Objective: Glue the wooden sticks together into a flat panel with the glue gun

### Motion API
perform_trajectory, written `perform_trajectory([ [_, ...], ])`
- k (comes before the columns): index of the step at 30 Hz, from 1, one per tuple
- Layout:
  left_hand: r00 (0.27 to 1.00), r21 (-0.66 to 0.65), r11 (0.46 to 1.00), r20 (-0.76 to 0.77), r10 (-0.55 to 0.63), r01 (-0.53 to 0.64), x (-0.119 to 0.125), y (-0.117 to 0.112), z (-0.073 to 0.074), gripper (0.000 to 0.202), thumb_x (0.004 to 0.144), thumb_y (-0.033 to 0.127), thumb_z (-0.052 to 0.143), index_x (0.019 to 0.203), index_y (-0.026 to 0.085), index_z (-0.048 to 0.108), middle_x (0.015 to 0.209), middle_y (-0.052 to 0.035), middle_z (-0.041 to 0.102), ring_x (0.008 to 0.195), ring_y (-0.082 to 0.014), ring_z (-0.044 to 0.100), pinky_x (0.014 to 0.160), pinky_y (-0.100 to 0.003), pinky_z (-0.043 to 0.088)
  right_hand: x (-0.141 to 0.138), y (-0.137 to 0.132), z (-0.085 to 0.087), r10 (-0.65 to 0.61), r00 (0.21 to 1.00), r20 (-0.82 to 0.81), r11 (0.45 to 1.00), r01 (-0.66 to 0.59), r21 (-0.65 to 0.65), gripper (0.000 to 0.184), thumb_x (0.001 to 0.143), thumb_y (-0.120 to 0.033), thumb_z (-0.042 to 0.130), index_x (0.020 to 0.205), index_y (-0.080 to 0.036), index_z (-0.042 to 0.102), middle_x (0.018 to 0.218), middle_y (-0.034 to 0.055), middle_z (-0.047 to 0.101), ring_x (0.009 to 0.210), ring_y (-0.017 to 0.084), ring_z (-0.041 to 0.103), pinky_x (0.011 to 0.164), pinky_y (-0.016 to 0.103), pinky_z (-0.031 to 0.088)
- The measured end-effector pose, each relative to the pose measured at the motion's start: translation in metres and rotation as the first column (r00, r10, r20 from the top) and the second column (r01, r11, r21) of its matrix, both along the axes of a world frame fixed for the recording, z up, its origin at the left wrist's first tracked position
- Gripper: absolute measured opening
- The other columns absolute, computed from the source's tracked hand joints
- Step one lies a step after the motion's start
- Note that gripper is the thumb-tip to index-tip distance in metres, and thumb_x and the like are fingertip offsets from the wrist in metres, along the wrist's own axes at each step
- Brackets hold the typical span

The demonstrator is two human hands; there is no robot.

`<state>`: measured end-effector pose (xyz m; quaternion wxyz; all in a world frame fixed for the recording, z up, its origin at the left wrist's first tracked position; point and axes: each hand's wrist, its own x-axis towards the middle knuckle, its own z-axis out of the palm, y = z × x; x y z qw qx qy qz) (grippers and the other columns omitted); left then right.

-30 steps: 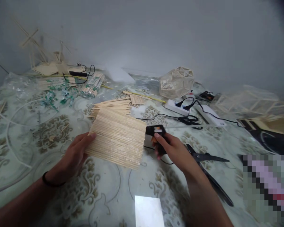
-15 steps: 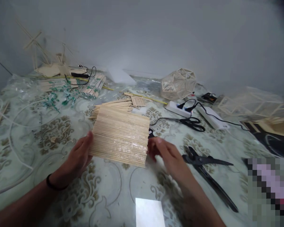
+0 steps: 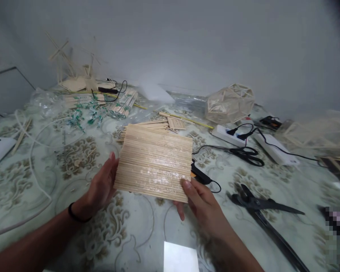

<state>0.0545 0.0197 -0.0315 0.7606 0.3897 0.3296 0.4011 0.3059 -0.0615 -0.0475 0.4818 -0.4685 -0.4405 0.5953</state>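
Note:
A flat panel of thin wooden sticks [image 3: 155,160], laid side by side and shiny on top, is held tilted above the table. My right hand [image 3: 201,200] grips its lower right corner, thumb on the upper face and fingers underneath. Along the left edge, my left hand [image 3: 102,185] holds the panel with its thumb upright at the side; its other fingers are partly hidden behind. Loose wooden sticks [image 3: 151,124] lie just beyond the panel. Partly covered by the panel's right edge is a black tool with an orange part [image 3: 200,174] and a cable.
Black scissors [image 3: 246,153] and large dark shears [image 3: 255,204] lie at the right. Behind them are a white power strip [image 3: 228,134] and a wooden-stick frame model [image 3: 231,102]. Bundled sticks [image 3: 124,104] and a windmill-like stick model [image 3: 73,81] stand at the back left. A white cable [image 3: 32,166] loops at left.
My right hand has closed on the panel's lower right corner, from beside its edge before. The left thumb now stands beside the panel edge. The view has shifted a little left.

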Motion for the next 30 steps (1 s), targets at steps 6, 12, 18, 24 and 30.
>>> perform_trajectory([
  [6,0.978,0.128,0.977,-0.102,0.182,-0.168,0.0,0.003,-0.008,0.045,0.092,0.06,0.068,0.091,0.016,0.076,0.089,-0.0061,0.075,0.087,-0.0231,0.069,0.074,-0.03,0.056,0.002,-0.001,0.002,-0.041,0.999,0.024,0.999,0.04,0.033,0.047,0.105,-0.054,0.053,0.076,-0.019,0.064,0.059,-0.001,0.061,0.048,0.012,0.056,0.053,0.025,0.046],
  [12,0.939,0.319,0.918,-0.169,0.3,-0.236,-0.007,0.01,-0.008,0.04,0.094,0.055,0.069,0.08,0.017,0.071,0.07,0.0015,0.062,0.061,-0.0106,0.055,0.056,-0.021,0.048,0.006,0.001,-0.001,-0.09,0.994,0.057,0.995,0.087,0.052,0.044,0.104,-0.054,0.054,0.078,-0.02,0.064,0.063,0.0,0.062,0.048,0.013,0.055,0.05,0.027,0.045],
  [18,0.918,0.449,0.868,-0.211,0.335,-0.213,-0.009,0.011,0.0,0.028,0.094,0.045,0.073,0.088,0.018,0.075,0.068,0.0022,0.062,0.052,-0.0084,0.055,0.048,-0.02,0.044,0.011,0.005,-0.003,-0.154,0.982,0.111,0.988,0.151,0.035,0.045,0.1,-0.06,0.058,0.08,-0.02,0.064,0.064,0.001,0.064,0.048,0.014,0.056,0.048,0.028,0.048],
  [24,0.926,0.602,0.798,-0.315,0.21,0.024,-0.008,0.006,0.003,0.016,0.097,0.034,0.069,0.09,0.023,0.079,0.086,-0.0027,0.072,0.076,-0.0139,0.067,0.069,-0.023,0.055,0.015,0.013,-0.006,-0.206,0.97,0.129,0.979,0.202,0.039,0.05,0.095,-0.067,0.06,0.079,-0.02,0.063,0.066,0.0018,0.066,0.047,0.015,0.057,0.046,0.029,0.05],
  [30,0.939,0.645,0.764,-0.266,0.22,0.004,-0.012,0.009,-0.002,0.02,0.103,0.034,0.06,0.096,0.023,0.076,0.133,-0.0077,0.065,0.126,-0.023,0.059,0.105,-0.034,0.049,0.016,0.014,-0.006,-0.212,0.969,0.124,0.977,0.206,0.059,0.049,0.095,-0.067,0.06,0.081,-0.02,0.063,0.064,-0.0003,0.063,0.046,0.015,0.058,0.045,0.029,0.051],
])
